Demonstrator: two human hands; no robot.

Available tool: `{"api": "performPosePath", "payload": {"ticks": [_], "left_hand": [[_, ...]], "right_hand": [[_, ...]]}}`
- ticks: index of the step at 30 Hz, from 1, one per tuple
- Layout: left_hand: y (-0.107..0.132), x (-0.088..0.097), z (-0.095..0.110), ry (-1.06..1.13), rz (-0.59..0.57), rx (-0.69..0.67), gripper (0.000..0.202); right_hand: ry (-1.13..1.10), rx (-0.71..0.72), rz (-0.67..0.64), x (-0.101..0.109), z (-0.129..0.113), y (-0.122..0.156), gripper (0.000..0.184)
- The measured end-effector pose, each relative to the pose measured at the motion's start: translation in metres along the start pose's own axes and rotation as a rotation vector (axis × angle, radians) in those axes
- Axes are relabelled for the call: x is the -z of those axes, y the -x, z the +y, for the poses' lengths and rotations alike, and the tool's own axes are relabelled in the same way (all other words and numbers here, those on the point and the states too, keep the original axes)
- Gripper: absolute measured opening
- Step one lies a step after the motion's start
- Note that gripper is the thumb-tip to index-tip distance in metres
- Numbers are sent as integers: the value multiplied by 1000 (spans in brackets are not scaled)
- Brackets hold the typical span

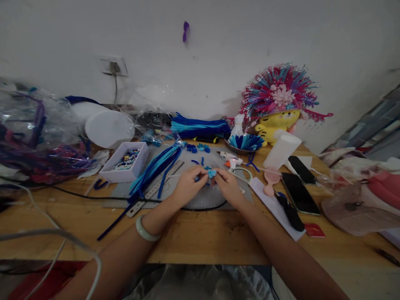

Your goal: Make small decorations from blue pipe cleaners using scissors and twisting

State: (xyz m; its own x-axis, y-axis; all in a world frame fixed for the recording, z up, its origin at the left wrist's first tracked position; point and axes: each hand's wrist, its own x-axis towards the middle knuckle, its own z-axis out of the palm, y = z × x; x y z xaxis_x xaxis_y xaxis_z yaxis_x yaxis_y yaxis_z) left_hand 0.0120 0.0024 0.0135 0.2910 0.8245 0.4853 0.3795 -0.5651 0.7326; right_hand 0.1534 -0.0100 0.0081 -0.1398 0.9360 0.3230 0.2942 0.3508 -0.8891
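A small light-blue pipe-cleaner flower [212,173] is pinched between my two hands above the grey mat [117,199]. My left hand [191,183] grips it from the left, thumb and forefinger closed. From the right, the closed fingertips of my right hand [227,183] hold its other side. Just beyond lie short dark-blue pipe-cleaner pieces [197,162] and finished-looking blue flowers [203,148]. A glue gun [230,158] with an orange tip rests behind my right hand. Left of my hands, a bundle of blue pipe cleaners [158,166] lies beside a metal ruler [153,191].
A white box of beads [125,162] stands left, near plastic-wrapped material [40,129]. Behind are more pipe cleaners [200,126] and a bowl [233,148]. On the right are a pink hairbrush [271,179], phones [300,193] and a yellow plush with a colourful headdress [279,93]. Cables cross the left side.
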Motion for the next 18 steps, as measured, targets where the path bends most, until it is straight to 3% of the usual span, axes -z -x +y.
{"api": "performPosePath", "payload": {"ticks": [3, 6, 8, 13, 18], "left_hand": [[0, -3, -2, 51, 40, 80, 11], [-1, -4, -3, 111, 75, 136, 11], [-1, -4, -2, 120, 73, 141, 12], [0, -1, 3, 123, -20, 92, 12], [0, 1, 4, 109, -73, -3, 12]], "right_hand": [[21, 6, 87, -3, 2, 1, 13], [78, 92, 186, -3, 0, 2, 19], [50, 86, 168, 0, -2, 1, 17], [-289, -165, 51, 8, 1, -5, 16], [-465, -256, -19, 8, 1, -5, 19]]}}
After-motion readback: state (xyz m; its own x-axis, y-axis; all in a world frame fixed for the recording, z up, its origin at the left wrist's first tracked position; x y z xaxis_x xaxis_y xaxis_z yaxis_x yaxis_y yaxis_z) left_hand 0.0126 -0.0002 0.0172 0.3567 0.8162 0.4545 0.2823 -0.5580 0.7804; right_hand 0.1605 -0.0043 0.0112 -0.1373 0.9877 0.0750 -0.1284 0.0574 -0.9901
